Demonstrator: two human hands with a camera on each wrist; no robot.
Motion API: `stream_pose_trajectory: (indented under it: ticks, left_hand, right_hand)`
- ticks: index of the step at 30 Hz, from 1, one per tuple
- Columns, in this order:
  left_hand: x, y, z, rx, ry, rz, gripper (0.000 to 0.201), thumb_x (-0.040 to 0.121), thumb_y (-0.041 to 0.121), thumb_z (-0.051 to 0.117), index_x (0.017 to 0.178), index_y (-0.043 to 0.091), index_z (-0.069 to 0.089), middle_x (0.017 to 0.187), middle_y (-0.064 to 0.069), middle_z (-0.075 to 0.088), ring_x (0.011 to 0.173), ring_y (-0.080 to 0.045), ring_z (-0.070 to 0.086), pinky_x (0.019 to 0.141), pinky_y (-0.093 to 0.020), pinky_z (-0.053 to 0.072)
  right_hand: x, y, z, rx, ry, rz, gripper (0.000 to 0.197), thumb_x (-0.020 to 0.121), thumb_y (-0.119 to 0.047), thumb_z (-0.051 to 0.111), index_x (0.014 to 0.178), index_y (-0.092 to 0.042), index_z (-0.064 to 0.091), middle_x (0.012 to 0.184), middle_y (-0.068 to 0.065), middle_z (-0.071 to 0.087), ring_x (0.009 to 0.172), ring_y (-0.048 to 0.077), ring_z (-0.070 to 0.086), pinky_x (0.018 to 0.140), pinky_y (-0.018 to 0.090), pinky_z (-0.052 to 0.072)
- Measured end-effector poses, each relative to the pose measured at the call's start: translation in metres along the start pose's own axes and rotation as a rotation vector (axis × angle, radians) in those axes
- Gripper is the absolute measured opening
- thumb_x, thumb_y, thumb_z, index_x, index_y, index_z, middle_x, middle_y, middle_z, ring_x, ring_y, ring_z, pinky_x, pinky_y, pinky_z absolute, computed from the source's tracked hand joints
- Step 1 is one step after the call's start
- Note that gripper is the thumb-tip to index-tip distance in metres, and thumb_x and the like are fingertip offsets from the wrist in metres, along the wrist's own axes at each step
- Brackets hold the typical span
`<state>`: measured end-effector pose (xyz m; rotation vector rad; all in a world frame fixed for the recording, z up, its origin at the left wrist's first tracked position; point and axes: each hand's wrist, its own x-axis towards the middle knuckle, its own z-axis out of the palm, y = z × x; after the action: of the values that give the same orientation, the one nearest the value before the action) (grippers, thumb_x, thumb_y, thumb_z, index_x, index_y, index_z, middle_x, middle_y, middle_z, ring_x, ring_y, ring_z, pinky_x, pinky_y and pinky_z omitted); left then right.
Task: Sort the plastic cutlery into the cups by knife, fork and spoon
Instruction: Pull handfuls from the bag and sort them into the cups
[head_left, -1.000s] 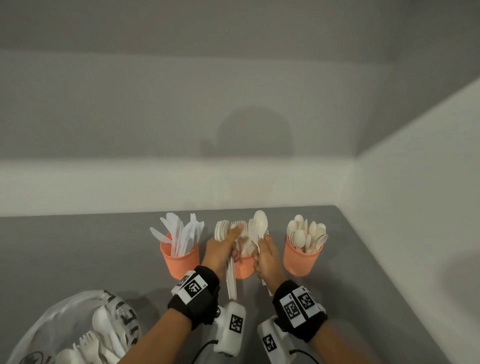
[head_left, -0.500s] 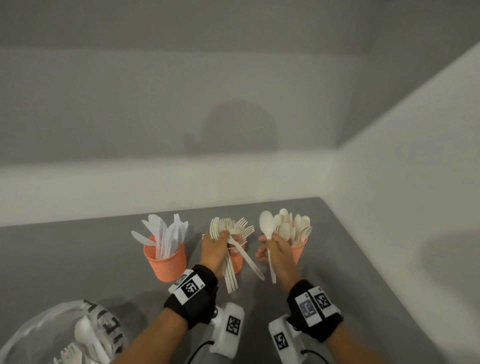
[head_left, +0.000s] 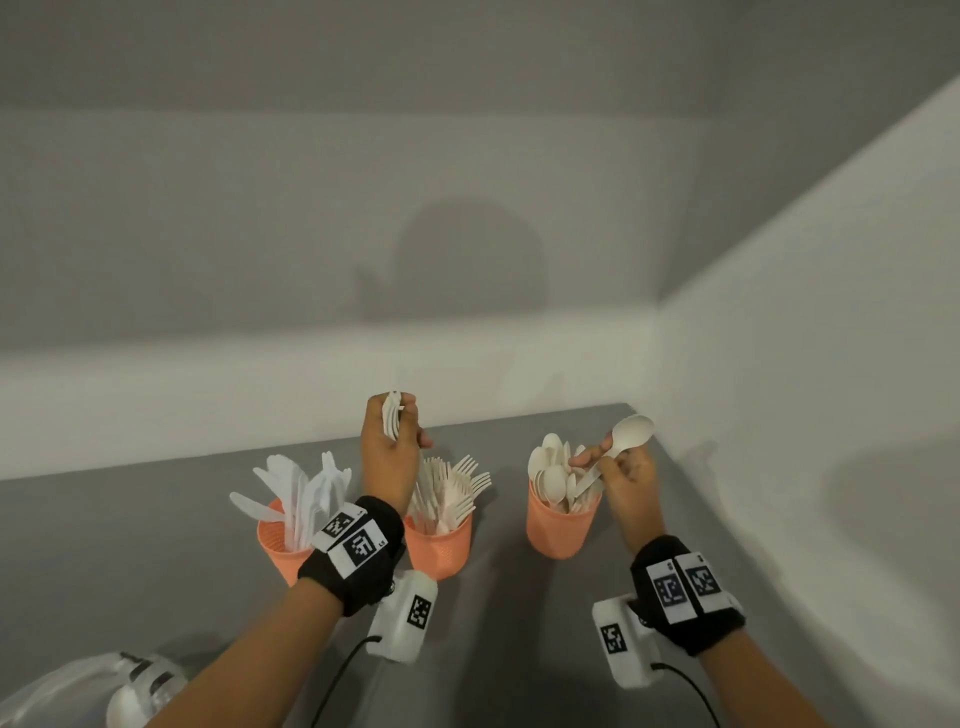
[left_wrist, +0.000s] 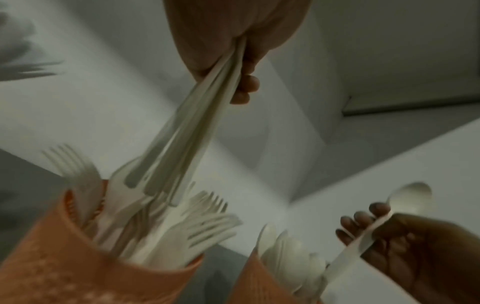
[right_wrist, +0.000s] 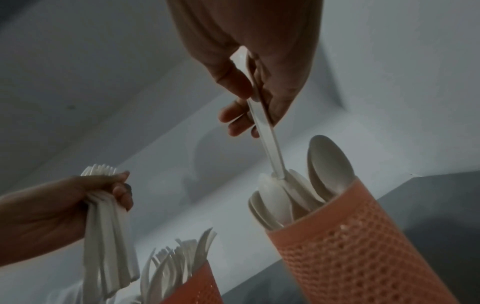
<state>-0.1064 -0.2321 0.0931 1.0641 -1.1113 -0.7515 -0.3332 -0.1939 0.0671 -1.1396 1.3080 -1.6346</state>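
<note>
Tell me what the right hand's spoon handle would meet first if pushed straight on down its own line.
Probably the spoons already standing in the right-hand cup; the held spoon in the right hand has its handle tip among them.

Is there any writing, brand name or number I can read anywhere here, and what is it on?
None can be read.
Black print on the plastic bag: cut off, unreadable.
Tiny characters on the wrist band tags: too small to read.
The black-and-white square patterns on those tags are codes, not words.
The orange cups and cutlery carry no text.
</note>
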Motion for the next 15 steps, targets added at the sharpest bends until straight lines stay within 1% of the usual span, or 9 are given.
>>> stream_pose_trajectory:
  ticks: [4,6,7,9,10,11,13,14,15]
  left_hand:
    - [-0.005,-0.018,0.004,0.065,-0.058,0.039,0.021,0.095,0.006,0.044,0.085,0.024,0.047,0.072,0.004,0.052,0.049,-0.002,0.051,0.055,-0.016,0.046]
    - [-0.008,-0.025,0.006,0.113,-0.072,0.056,0.015,0.095,0.012,0.046,0.085,0.024,0.046,0.067,0.002,0.053,0.053,-0.002,0.053,0.057,-0.013,0.045]
    - [-0.009,-0.027,0.006,0.146,-0.079,0.066,0.009,0.095,0.015,0.046,0.087,0.020,0.046,0.066,0.001,0.053,0.056,-0.001,0.053,0.058,-0.009,0.043]
    - [-0.011,-0.033,0.006,0.217,-0.093,0.082,0.007,0.095,0.019,0.047,0.091,0.013,0.045,0.069,0.002,0.054,0.061,0.001,0.054,0.060,-0.006,0.041]
    - [-0.011,-0.037,0.005,0.246,-0.108,0.084,0.012,0.095,0.023,0.047,0.091,0.012,0.045,0.071,0.002,0.055,0.064,-0.001,0.054,0.061,-0.009,0.040]
    - [-0.012,-0.041,0.004,0.272,-0.126,0.083,0.019,0.094,0.031,0.047,0.090,0.012,0.046,0.073,0.001,0.056,0.067,-0.004,0.054,0.063,-0.015,0.041]
    - [-0.014,-0.051,0.000,0.364,-0.156,0.094,0.035,0.088,0.050,0.041,0.087,0.016,0.047,0.077,-0.002,0.057,0.075,-0.020,0.055,0.070,-0.030,0.043]
    - [-0.015,-0.055,-0.003,0.438,-0.168,0.106,0.039,0.084,0.055,0.036,0.085,0.018,0.047,0.079,-0.001,0.056,0.079,-0.024,0.053,0.074,-0.036,0.043]
    - [-0.018,-0.057,-0.005,0.514,-0.174,0.120,0.042,0.082,0.057,0.032,0.084,0.018,0.048,0.080,0.001,0.055,0.083,-0.024,0.051,0.079,-0.039,0.041]
  right_hand:
    - [-0.005,0.006,0.000,-0.051,0.003,0.029,0.034,0.085,0.020,0.033,0.070,-0.007,0.047,0.056,-0.003,0.065,0.053,0.001,0.062,0.055,0.011,0.049]
    - [-0.007,0.009,0.000,-0.084,0.004,0.054,0.034,0.083,0.020,0.035,0.065,-0.003,0.053,0.064,0.006,0.062,0.059,0.005,0.062,0.057,0.010,0.048]
    - [-0.007,0.012,0.000,-0.106,0.002,0.070,0.036,0.083,0.019,0.037,0.061,-0.003,0.055,0.066,0.008,0.061,0.063,0.011,0.060,0.061,0.014,0.048]
    - [-0.008,0.019,-0.001,-0.135,0.005,0.100,0.045,0.081,0.016,0.041,0.055,-0.016,0.059,0.067,0.012,0.061,0.067,0.022,0.057,0.068,0.026,0.047]
    - [-0.009,0.023,-0.002,-0.158,-0.001,0.107,0.042,0.080,0.012,0.046,0.055,-0.019,0.060,0.068,0.013,0.061,0.069,0.025,0.057,0.070,0.032,0.047]
    - [-0.010,0.026,-0.002,-0.193,-0.006,0.106,0.032,0.078,0.008,0.051,0.059,-0.017,0.060,0.071,0.013,0.062,0.071,0.027,0.059,0.072,0.034,0.047]
    - [-0.013,0.029,-0.003,-0.235,0.001,0.085,0.017,0.075,0.002,0.059,0.072,-0.015,0.057,0.081,0.013,0.065,0.076,0.022,0.061,0.070,0.025,0.049]
    - [-0.014,0.033,-0.003,-0.231,0.018,0.060,0.021,0.075,0.002,0.061,0.077,-0.018,0.055,0.085,0.011,0.065,0.077,0.016,0.062,0.069,0.019,0.049]
    - [-0.015,0.035,-0.003,-0.222,0.040,0.033,0.027,0.075,0.003,0.062,0.081,-0.022,0.052,0.087,0.010,0.064,0.076,0.009,0.062,0.070,0.019,0.048]
